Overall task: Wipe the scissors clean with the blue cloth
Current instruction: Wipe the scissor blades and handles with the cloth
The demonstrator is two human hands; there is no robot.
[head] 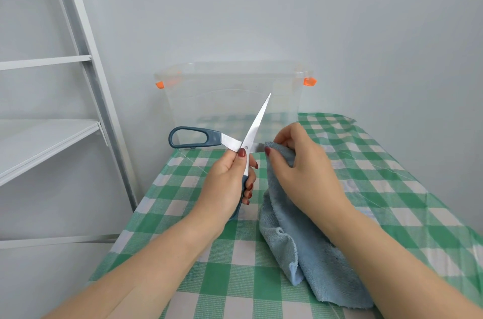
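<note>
Her left hand [230, 183] grips the opened scissors [248, 138] by one handle. Her right hand [295, 162] pinches the blue cloth [308, 248] around a blade.

Probably a plain home room: green-and-white checked tablecloth [230, 279], clear plastic storage box [232, 83] at twelve o'clock, grey metal shelf [47, 141] at nine.

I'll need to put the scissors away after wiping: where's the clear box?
In the head view the clear box stands centre, at the table's far end by the wall, just behind the open scissors, with the grey shelf to its left.
</note>
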